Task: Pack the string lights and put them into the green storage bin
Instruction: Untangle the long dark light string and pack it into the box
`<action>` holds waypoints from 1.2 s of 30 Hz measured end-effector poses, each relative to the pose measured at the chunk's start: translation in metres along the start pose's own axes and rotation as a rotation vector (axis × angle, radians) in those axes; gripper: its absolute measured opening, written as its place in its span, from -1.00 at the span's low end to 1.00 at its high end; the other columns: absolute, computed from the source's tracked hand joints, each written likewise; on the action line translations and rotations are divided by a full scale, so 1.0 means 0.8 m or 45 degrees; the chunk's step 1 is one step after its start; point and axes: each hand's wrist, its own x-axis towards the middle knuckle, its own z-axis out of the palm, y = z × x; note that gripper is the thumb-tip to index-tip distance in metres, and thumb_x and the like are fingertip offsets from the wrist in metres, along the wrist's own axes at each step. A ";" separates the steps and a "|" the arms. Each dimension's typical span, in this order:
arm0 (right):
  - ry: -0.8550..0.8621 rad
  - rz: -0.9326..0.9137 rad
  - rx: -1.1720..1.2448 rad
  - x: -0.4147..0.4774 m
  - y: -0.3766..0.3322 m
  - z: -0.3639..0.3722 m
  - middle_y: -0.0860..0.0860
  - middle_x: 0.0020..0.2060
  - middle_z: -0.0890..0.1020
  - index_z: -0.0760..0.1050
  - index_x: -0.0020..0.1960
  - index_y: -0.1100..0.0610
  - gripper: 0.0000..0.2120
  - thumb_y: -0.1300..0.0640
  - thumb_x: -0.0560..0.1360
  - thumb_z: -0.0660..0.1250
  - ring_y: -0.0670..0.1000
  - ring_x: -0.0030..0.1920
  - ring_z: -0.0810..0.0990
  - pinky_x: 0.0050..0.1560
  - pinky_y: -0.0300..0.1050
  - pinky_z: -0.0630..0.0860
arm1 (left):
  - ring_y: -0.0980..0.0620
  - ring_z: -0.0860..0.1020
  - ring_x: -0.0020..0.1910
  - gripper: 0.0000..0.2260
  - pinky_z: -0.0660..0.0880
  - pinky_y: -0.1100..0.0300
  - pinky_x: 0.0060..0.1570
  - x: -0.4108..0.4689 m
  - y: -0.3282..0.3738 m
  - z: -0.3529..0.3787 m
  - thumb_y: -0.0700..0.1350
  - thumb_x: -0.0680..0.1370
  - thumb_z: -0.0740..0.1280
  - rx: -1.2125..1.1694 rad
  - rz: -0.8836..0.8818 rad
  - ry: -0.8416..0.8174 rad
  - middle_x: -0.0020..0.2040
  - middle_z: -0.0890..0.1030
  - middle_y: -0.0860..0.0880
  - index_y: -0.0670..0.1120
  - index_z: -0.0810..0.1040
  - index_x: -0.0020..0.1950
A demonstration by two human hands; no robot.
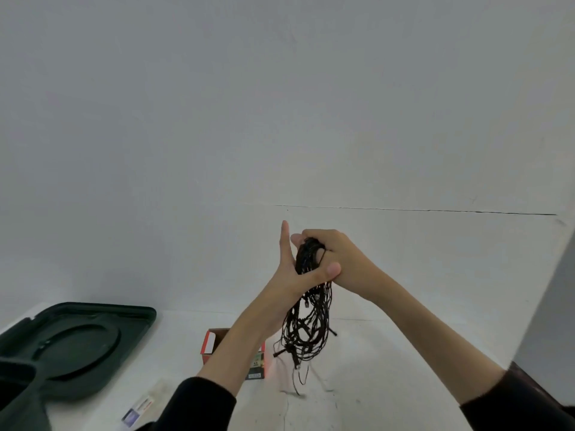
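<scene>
The right hand (pixel 337 259) closes its fingers around the top of a dark, thin-wired bundle of string lights (pixel 308 325), raised above the white table (pixel 404 337) so the loops hang free, their lowest strands reaching its surface. The left hand (pixel 298 275) presses its thumb across the bundle with fingers extended, apparently gathering the coils. An open red cardboard box (pixel 211 342) lies below; the dark green plastic lid (pixel 77 343) and bin (pixel 18 396) sit at the table's left edge, probably to receive the lights.
</scene>
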 end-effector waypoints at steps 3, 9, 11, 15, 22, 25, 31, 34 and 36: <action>-0.025 0.124 0.156 -0.003 0.000 0.006 -0.27 -0.24 0.55 0.44 -0.24 0.03 -0.64 0.42 0.49 0.06 -0.28 -0.17 0.52 -0.18 -0.43 0.37 | 0.05 0.54 0.18 -0.07 0.50 0.23 0.11 -0.004 -0.014 0.000 0.04 0.26 0.52 -0.053 -0.104 -0.147 0.24 0.50 -0.03 -0.03 0.07 0.50; -0.044 0.290 0.199 -0.011 0.020 -0.004 -0.26 -0.17 0.60 0.43 -0.33 0.10 -0.64 0.38 0.55 0.09 -0.25 -0.05 0.53 -0.16 -0.42 0.38 | -0.03 0.65 -0.21 -0.85 0.51 0.24 -0.05 -0.021 -0.024 -0.019 -0.24 0.48 0.37 0.147 -0.306 -0.308 -0.20 0.55 -0.14 -0.05 0.58 -0.28; -0.098 0.318 0.016 -0.017 0.038 -0.008 -0.16 -0.19 0.66 0.49 -0.32 0.12 -0.70 0.37 0.51 0.17 -0.14 -0.02 0.59 -0.14 -0.28 0.48 | 0.04 0.60 -0.31 -0.86 0.50 0.29 -0.16 -0.028 -0.020 -0.036 -0.18 0.50 0.36 0.359 -0.367 -0.336 -0.27 0.58 -0.10 -0.05 0.62 -0.25; -0.285 0.295 -0.008 -0.034 0.059 -0.011 -0.13 -0.22 0.62 0.61 -0.17 0.12 -0.91 0.26 0.45 0.36 -0.11 -0.12 0.57 -0.04 -0.27 0.43 | 0.09 0.53 -0.40 -0.77 0.45 0.23 -0.16 -0.035 -0.012 -0.076 0.00 0.46 0.42 0.752 -0.444 -0.419 -0.42 0.58 0.01 -0.05 0.53 -0.35; -0.259 0.338 0.763 -0.045 0.081 0.029 0.01 -0.37 0.59 0.64 -0.24 0.16 -0.91 0.33 0.36 0.43 -0.05 -0.33 0.47 -0.20 -0.31 0.45 | 0.05 0.57 -0.22 -0.84 0.46 0.17 -0.05 -0.057 -0.039 -0.102 0.00 0.37 0.44 0.137 -0.505 -0.058 -0.19 0.60 -0.03 -0.03 0.58 -0.36; -0.104 0.454 1.127 -0.050 0.086 0.071 0.05 -0.34 0.62 0.63 -0.27 0.20 -0.94 0.32 0.32 0.39 -0.05 -0.34 0.52 -0.25 -0.28 0.50 | -0.03 0.63 0.03 -0.78 0.37 0.01 0.29 -0.059 -0.059 -0.090 -0.07 0.31 0.48 -0.310 -0.465 0.234 0.04 0.64 -0.12 -0.08 0.54 -0.49; 0.157 0.693 1.690 -0.058 0.082 0.163 0.09 -0.21 0.67 0.65 -0.17 0.21 -0.84 0.31 0.32 0.32 -0.05 -0.25 0.60 -0.16 -0.22 0.52 | 0.01 0.63 0.06 -0.82 0.41 -0.01 0.21 -0.053 -0.074 -0.070 -0.07 0.41 0.36 -0.856 -0.303 0.402 0.15 0.63 -0.09 -0.12 0.39 -0.21; 0.317 0.802 1.718 -0.063 0.073 0.201 0.06 -0.25 0.64 0.61 -0.12 0.25 -0.85 0.34 0.34 0.32 -0.07 -0.30 0.53 -0.19 -0.18 0.37 | -0.04 0.63 0.08 -0.80 0.46 0.01 0.13 -0.043 -0.083 -0.070 -0.12 0.51 0.29 -0.835 -0.281 0.598 0.01 0.69 -0.10 -0.10 0.35 -0.28; 0.319 0.778 1.543 -0.067 0.070 0.216 0.01 -0.30 0.58 0.65 -0.15 0.18 -0.90 0.28 0.41 0.35 -0.08 -0.34 0.44 -0.24 -0.17 0.29 | -0.11 0.65 -0.05 -0.80 0.46 -0.01 0.02 -0.037 -0.093 -0.078 -0.13 0.53 0.31 -0.786 -0.318 0.733 -0.10 0.68 -0.15 -0.15 0.41 -0.25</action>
